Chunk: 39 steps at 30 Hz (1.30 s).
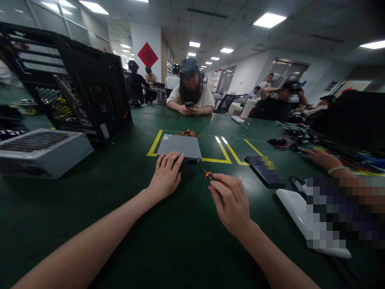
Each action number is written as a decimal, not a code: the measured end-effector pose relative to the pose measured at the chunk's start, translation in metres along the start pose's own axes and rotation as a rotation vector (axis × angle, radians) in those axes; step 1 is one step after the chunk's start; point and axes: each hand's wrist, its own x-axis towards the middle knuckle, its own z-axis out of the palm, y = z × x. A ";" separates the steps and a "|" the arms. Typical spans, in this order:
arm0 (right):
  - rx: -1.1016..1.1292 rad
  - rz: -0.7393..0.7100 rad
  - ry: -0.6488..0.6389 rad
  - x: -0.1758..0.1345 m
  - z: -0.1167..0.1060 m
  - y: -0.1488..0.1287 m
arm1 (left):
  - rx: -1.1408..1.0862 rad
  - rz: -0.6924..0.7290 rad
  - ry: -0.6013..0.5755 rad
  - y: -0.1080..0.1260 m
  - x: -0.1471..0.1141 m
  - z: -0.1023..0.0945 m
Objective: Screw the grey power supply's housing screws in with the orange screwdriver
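Observation:
A grey computer power supply unit (179,145) lies on the green table in front of me. My left hand (165,176) grips its near left side, fingers over the top edge; the thumb is mostly hidden. In my right hand (231,200) is a screwdriver (209,176) with an orange and black handle, held between closed fingers. Its thin shaft points up and left, with the tip at the unit's near right corner. Whether the tip sits in a screw is too small to tell. Bundled cables (187,133) lie behind the unit.
On the left stand a black computer case (90,88) and a second power supply (60,154). Rightward are a dark phone-like slab (264,172), a white device (300,216), a co-worker's hand (325,158) and loose cables (284,143). Another person (191,90) sits across the table.

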 end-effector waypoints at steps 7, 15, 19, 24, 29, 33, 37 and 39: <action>0.080 0.021 -0.006 0.001 0.001 -0.001 | -0.010 -0.003 -0.005 0.000 0.000 -0.001; 0.073 0.043 0.001 0.001 0.000 -0.001 | -0.015 0.004 0.014 0.000 0.000 0.001; -0.014 0.026 -0.016 0.002 -0.001 -0.001 | -0.007 -0.003 0.003 0.001 0.000 0.000; 0.072 0.033 -0.008 0.001 -0.001 -0.002 | 0.000 0.003 -0.008 0.001 0.001 -0.001; -0.018 0.007 -0.038 0.001 -0.002 -0.003 | 0.005 -0.002 -0.017 0.001 0.001 -0.001; 0.029 0.002 -0.014 0.001 -0.002 -0.005 | 0.002 -0.002 -0.014 0.001 0.001 -0.001; 0.039 0.030 -0.019 0.002 -0.001 -0.006 | -0.002 -0.003 -0.005 0.001 0.001 0.000; -0.027 0.033 -0.022 0.003 0.000 -0.005 | -0.002 -0.001 -0.005 0.001 0.001 0.000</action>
